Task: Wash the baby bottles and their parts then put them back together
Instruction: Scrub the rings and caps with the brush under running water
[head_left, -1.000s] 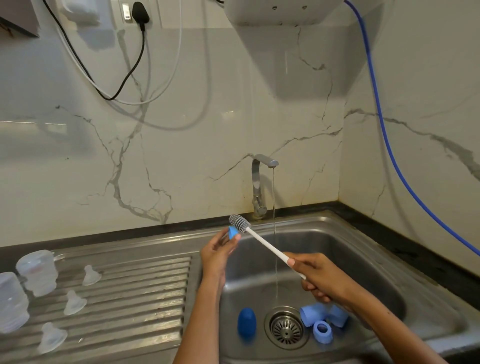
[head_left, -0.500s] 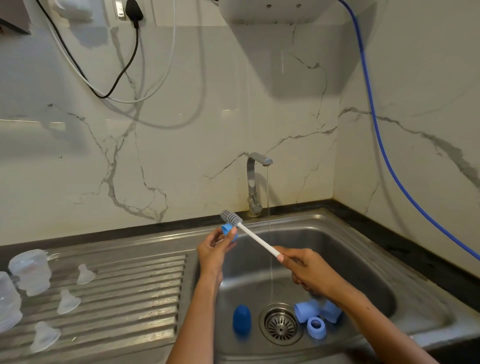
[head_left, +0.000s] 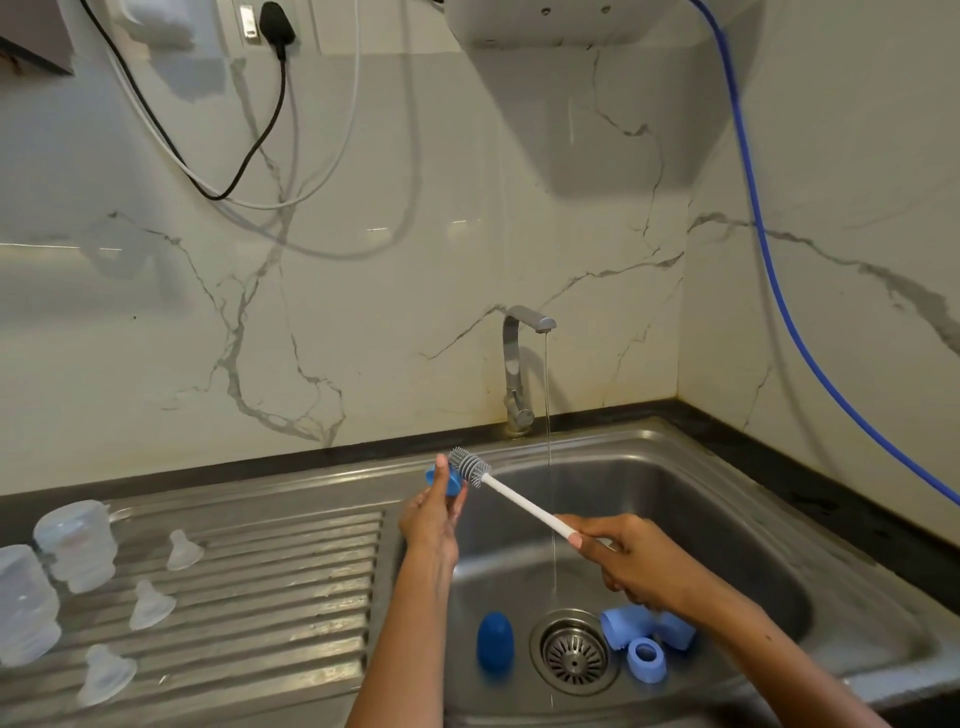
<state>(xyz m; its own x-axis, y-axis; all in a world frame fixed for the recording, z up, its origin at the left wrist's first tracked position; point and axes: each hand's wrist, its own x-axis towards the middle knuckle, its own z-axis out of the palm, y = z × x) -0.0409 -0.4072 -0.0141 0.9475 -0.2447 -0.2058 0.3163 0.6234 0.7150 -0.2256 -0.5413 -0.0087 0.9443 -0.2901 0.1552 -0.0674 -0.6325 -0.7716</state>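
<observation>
Marble-backed steel sink (head_left: 727, 499) is taking a thin stream while the left hand (head_left: 431, 519) is pinching a blue cap (head_left: 453, 483); the brush (head_left: 470, 465), gripped by the right hand (head_left: 631, 564), has just drawn beside it, scrubbing underway.

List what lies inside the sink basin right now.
On the sink floor: a dark blue cap left of the drain strainer, and light blue bottle parts to its right. The right hand covers part of those, so their count is unclear.
</observation>
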